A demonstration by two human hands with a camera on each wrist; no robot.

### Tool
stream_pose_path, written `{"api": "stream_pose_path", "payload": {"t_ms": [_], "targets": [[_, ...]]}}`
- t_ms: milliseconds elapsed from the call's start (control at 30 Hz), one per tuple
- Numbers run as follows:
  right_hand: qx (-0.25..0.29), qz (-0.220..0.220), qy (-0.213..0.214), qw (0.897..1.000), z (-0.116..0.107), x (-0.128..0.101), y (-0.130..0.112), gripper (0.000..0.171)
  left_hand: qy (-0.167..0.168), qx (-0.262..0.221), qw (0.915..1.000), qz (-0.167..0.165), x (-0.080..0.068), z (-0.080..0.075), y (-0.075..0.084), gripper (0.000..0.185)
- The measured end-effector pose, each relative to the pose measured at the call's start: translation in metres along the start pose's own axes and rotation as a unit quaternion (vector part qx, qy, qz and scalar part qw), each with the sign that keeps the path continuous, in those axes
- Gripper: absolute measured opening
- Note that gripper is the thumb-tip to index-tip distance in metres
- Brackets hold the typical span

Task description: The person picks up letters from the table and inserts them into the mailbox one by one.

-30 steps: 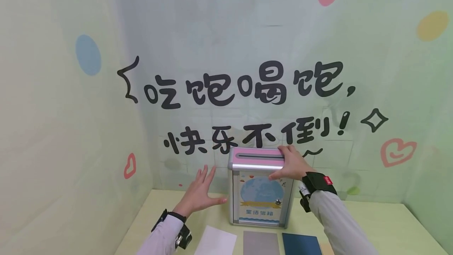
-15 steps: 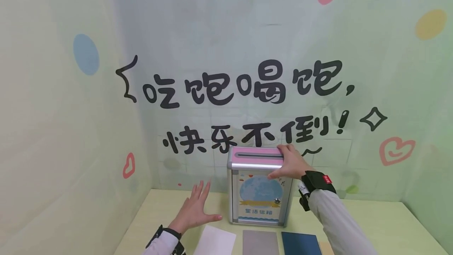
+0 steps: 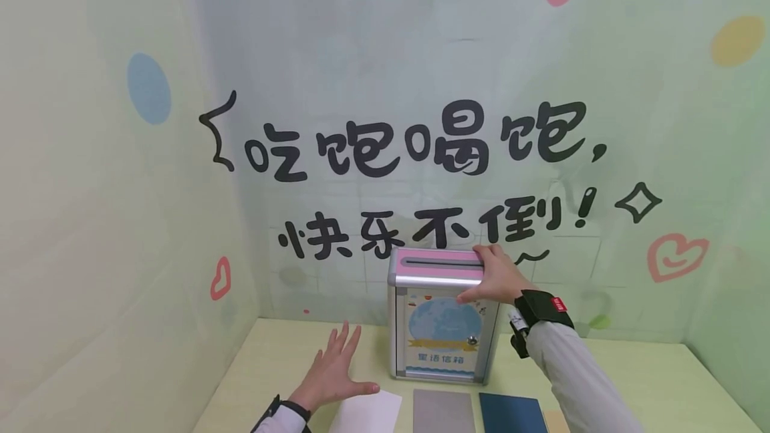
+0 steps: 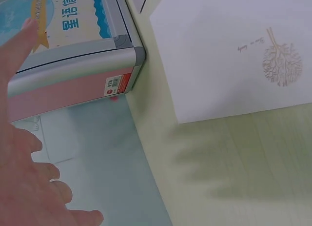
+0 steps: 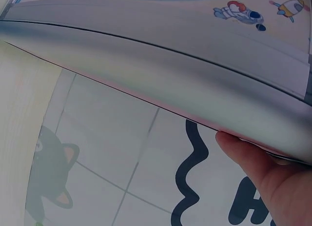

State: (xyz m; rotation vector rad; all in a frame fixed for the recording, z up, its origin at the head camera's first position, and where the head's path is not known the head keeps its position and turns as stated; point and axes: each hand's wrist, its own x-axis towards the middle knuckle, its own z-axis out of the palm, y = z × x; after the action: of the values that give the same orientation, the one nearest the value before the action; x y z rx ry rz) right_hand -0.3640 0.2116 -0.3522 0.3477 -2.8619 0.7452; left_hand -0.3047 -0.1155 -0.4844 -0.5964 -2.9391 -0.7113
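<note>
A letter box (image 3: 442,336) with a pink slotted top (image 3: 436,260), silver metal edges and a blue printed front stands upright on the table. My right hand (image 3: 496,279) grips its top right corner, thumb on the front and fingers over the top. In the right wrist view, one finger (image 5: 243,148) lies along the box's edge. My left hand (image 3: 331,369) is spread in the air to the left of the box, apart from it. Below that hand lies a white card (image 4: 219,55) with a brown tree print; the hand overlaps its corner in the head view.
Right of the white card lie a grey card (image 3: 443,409), a dark blue card (image 3: 512,413) and a tan edge (image 3: 555,421), partly cut off by the frame. A wall (image 3: 301,52) with black lettering rises close behind the box; side walls enclose the table (image 3: 650,379).
My left hand has moved down and toward me, away from the box's side to beside the white card. My right hand keeps its grip, and the box has stayed in place.
</note>
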Motion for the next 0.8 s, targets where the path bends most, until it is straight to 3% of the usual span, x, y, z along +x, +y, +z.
{"api": "stream_pose_path", "payload": {"t_ms": [367, 800], "targets": [[0.000, 0.000, 0.001, 1.000, 0.001, 0.000, 0.002, 0.105, -0.041, -0.014, 0.9991, -0.004, -0.006, 0.014, -0.002, 0.107], [0.003, 0.003, 0.003, 1.000, 0.002, 0.001, 0.002, 0.104, -0.039, -0.015, 0.9991, -0.010, -0.013, 0.027, -0.009, 0.108]]}}
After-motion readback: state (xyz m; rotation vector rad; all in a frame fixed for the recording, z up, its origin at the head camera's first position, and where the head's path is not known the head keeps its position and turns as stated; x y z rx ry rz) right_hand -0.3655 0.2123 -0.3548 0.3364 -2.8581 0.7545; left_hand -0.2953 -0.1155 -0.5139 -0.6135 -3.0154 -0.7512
